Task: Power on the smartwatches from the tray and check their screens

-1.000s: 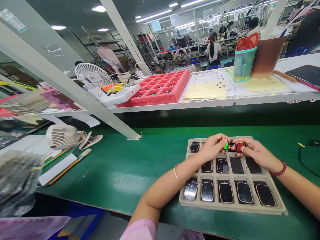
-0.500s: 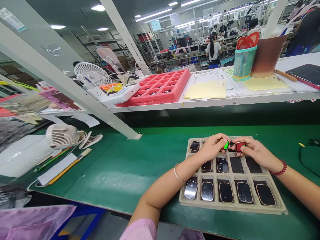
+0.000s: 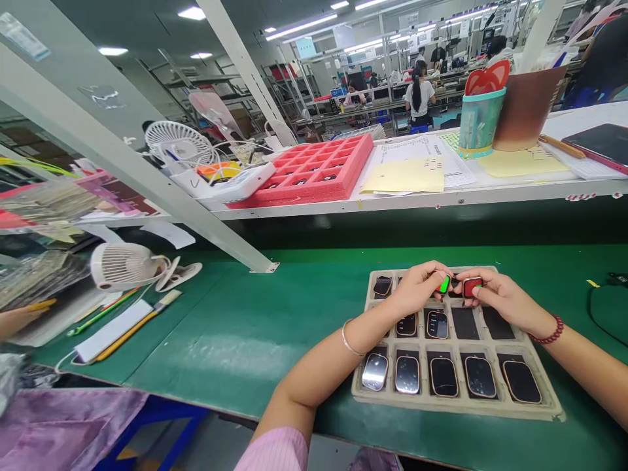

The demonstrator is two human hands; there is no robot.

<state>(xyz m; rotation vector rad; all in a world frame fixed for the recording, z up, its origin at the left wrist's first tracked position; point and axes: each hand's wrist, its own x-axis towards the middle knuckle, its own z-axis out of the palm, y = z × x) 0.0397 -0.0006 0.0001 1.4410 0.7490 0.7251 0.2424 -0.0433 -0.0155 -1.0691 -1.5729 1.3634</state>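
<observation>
My left hand [image 3: 420,286] is closed on a smartwatch with a green and red lit screen [image 3: 444,284]. Close beside it, my right hand [image 3: 507,301] pinches a second smartwatch, whose screen glows dark red [image 3: 471,287]; the thumb lies on its face. Both are held just over the back row of a beige compartment tray [image 3: 456,407]. In the front row lie several dark-screened watches [image 3: 444,377]. The middle row holds a watch showing lines of text [image 3: 436,324] and, to its right, compartments with only black lining [image 3: 464,324]. My hands partly hide the back row.
A white fan [image 3: 122,267], a brush [image 3: 167,301] and a white strip lie on the green bench [image 3: 235,340] to the left. Another person's hand [image 3: 24,317] is at the far left edge. A shelf behind carries a red foam tray [image 3: 314,173], papers and cups. A black cable [image 3: 601,320] lies right.
Both my hands and the two watches stay almost where they were. At the far left, another person's hand has come into view and the clear bag there has shifted.
</observation>
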